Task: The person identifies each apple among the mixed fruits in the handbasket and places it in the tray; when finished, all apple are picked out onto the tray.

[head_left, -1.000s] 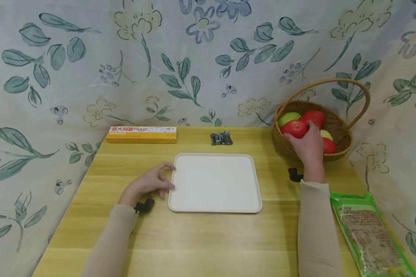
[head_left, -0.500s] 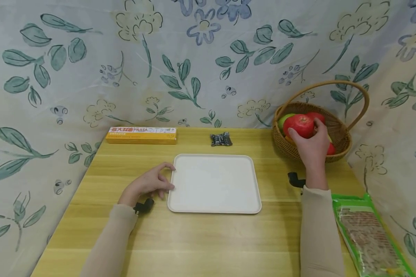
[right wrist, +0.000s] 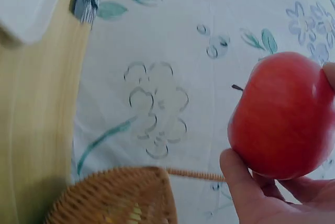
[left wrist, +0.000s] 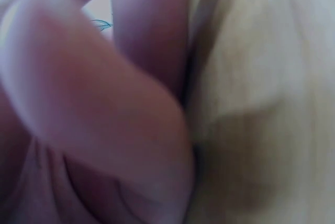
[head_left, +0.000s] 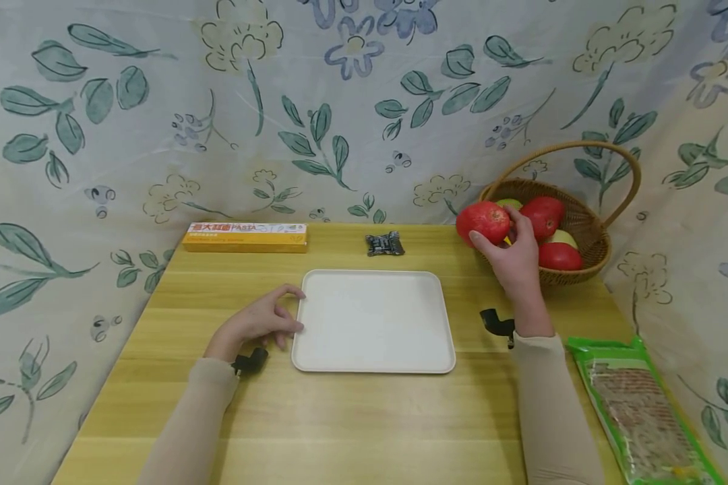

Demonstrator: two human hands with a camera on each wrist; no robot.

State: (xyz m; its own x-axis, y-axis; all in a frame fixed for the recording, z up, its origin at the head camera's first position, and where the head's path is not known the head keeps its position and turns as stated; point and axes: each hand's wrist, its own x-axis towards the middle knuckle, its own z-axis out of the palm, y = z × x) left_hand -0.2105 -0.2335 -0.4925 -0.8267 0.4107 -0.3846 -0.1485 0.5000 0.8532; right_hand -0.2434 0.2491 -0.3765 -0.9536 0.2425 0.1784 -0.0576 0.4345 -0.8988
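Observation:
A red apple [head_left: 482, 222] with a short dark stem is gripped between the thumb and fingers of my right hand [head_left: 514, 259]. It is held up at the left rim of a wicker basket [head_left: 594, 249]. In the right wrist view, the apple [right wrist: 282, 116] hangs above the basket's edge. Inside the basket lie more red apples [head_left: 542, 215] and yellow-green fruit. My left hand [head_left: 257, 322] rests at the left edge of a white rectangular tray [head_left: 373, 323], index fingertip and thumb apart and touching its rim. Blurred fingers [left wrist: 104, 93] fill much of the left wrist view.
A yellow pasta box [head_left: 245, 238] lies at the back left of the wooden table [head_left: 364, 431]. Behind the tray is a small dark wrapped packet [head_left: 385, 244]. A green-edged bag [head_left: 643, 417] lies at the right edge. Floral cloth hangs behind.
My right hand has lifted the red apple out of the basket's pile and carried it left to the rim. The left hand stays at the tray's edge.

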